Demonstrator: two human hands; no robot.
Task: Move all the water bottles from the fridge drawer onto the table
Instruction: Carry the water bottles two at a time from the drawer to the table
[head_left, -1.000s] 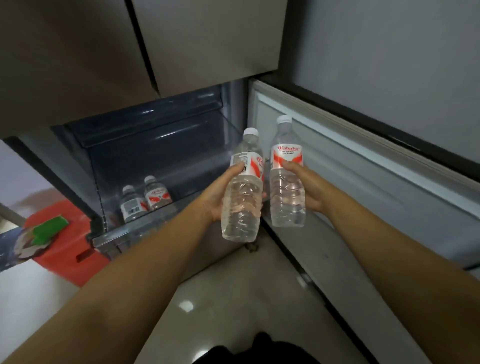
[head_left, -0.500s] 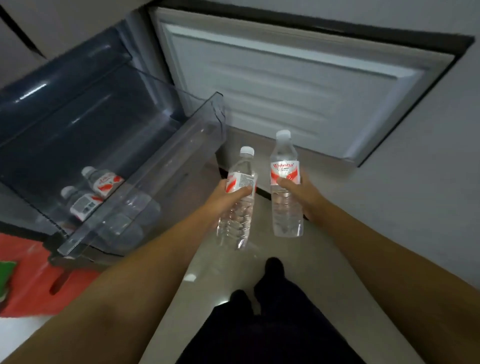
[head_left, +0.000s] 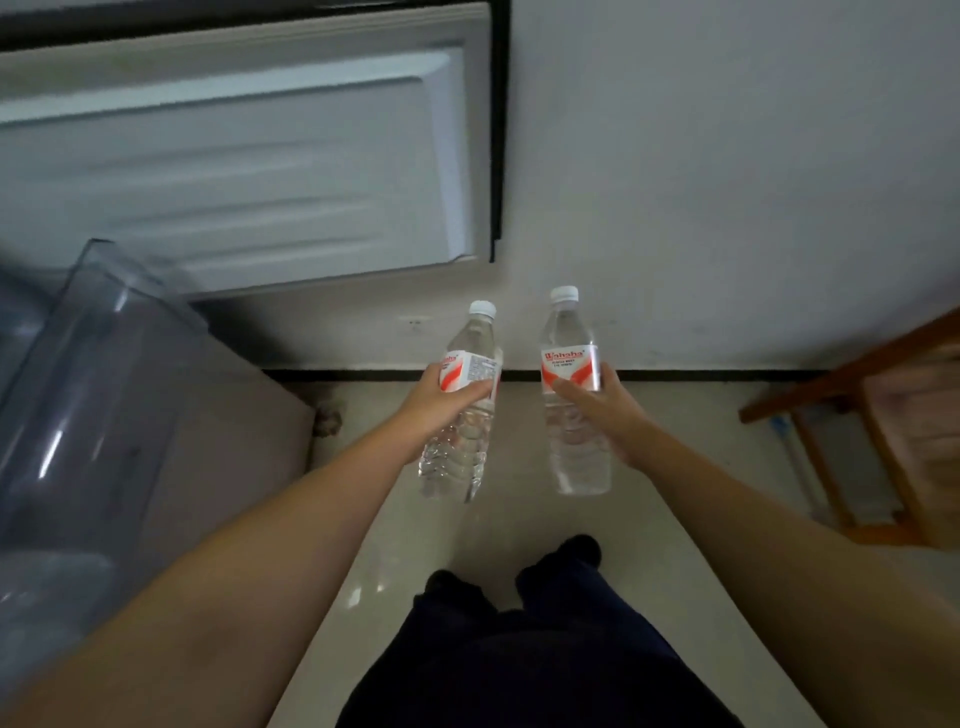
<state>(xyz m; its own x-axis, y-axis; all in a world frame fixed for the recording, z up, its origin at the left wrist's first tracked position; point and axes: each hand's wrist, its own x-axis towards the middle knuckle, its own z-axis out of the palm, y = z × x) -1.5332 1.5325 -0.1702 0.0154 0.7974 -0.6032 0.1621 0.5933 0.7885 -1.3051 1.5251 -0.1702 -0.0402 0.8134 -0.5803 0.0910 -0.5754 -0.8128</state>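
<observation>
Each hand carries one water bottle in front of the body, above the pale floor (head_left: 519, 519). The left hand (head_left: 439, 402) has its fingers curled round the label band of the left bottle (head_left: 462, 410), which leans with its white cap tipped a little to the right. The right hand (head_left: 605, 410) wraps the label and upper body of the right bottle (head_left: 571, 395), which stands close to upright. The two bottles are near each other but apart, both clear of any surface, and both look full of clear water with caps on. At the left edge the clear fridge drawer (head_left: 93, 364) stands pulled out, and the white inner face of the open fridge door (head_left: 249, 156) fills the upper left; the part of the drawer in view is blurred, so I cannot tell whether more bottles lie in it. At the right edge is a piece of brown wooden furniture (head_left: 893, 415), only partly in view; it may be the table or a chair, and I cannot tell which. As a judgement, the task is in the carrying stage for this pair: they are out of the drawer but not yet set down. What remains is placing them on the table and going back to the drawer for any left there.
</observation>
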